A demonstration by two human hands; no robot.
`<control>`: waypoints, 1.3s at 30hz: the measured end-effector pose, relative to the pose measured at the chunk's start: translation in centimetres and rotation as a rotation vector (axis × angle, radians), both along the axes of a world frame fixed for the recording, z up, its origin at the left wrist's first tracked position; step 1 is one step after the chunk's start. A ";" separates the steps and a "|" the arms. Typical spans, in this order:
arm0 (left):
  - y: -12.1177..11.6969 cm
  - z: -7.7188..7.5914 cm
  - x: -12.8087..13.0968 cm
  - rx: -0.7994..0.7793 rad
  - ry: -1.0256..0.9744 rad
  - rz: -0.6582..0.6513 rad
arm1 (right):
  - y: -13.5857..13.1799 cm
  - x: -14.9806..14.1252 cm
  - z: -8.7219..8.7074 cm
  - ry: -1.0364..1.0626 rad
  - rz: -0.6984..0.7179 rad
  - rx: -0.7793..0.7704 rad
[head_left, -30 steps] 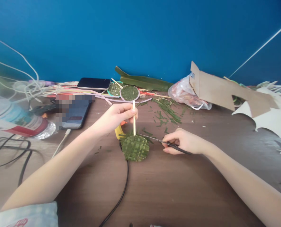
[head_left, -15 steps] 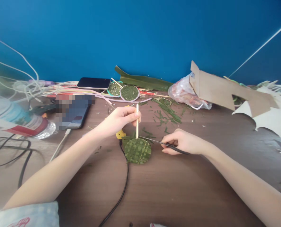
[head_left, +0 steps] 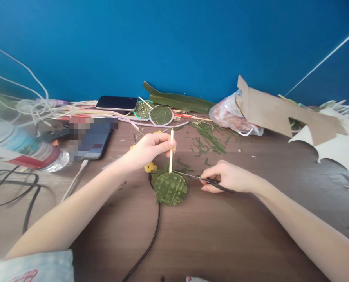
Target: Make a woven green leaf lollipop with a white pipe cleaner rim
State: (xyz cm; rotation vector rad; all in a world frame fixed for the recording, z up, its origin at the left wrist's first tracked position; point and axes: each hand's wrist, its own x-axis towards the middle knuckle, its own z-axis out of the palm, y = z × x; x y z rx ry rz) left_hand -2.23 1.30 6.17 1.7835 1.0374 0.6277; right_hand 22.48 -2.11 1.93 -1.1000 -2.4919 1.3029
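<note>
My left hand (head_left: pixel 147 150) pinches a pale wooden stick (head_left: pixel 171 152) that stands up from a round woven green leaf disc (head_left: pixel 170 188) lying on the brown table (head_left: pixel 209 235). My right hand (head_left: pixel 225 176) is closed around black scissors (head_left: pixel 200 179), whose thin blades point left and reach the disc's upper right edge at the base of the stick. A yellow object (head_left: pixel 149 167) lies partly hidden under my left hand.
Two finished woven discs (head_left: pixel 160 115), a dark phone (head_left: pixel 116 103), long green leaves (head_left: pixel 180 102) and leaf trimmings (head_left: pixel 208 139) lie at the back. A second phone (head_left: pixel 89 140) and bottle (head_left: pixel 18 150) sit left. Cardboard (head_left: pixel 275 113), a plastic bag (head_left: pixel 230 115), black cable (head_left: pixel 150 239).
My left hand has shifted the stick and disc a little to the right and lower. The right hand with the scissors has barely moved.
</note>
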 end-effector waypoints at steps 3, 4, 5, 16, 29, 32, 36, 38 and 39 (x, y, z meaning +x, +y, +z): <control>-0.1 0.0 0.1 -0.010 -0.004 0.001 | 0.0 0.0 0.1 -0.009 0.005 0.014; -0.1 0.0 0.1 -0.011 -0.004 0.003 | 0.0 0.0 0.1 -0.010 0.004 0.017; -0.1 0.0 0.1 -0.010 -0.002 0.005 | 0.0 0.0 0.1 -0.011 0.002 0.016; 0.4 -0.7 -0.3 -0.032 -0.023 0.112 | 0.2 0.6 0.1 0.043 -0.166 -0.241; 1.0 -1.3 -0.6 0.029 -0.216 0.435 | 1.0 1.3 -0.8 0.338 -0.260 -0.345; 1.4 -1.1 -0.6 0.057 -0.265 0.489 | 1.1 1.4 -1.0 0.370 -0.270 -0.364; 1.8 -1.3 -0.9 0.024 -0.314 0.552 | 1.2 1.6 -1.2 0.373 -0.275 -0.370; 2.0 -1.5 -1.1 0.023 -0.325 0.567 | 1.2 1.6 -1.2 0.372 -0.275 -0.374; 2.1 -1.6 -1.1 0.030 -0.335 0.566 | 1.2 1.6 -1.2 0.374 -0.276 -0.375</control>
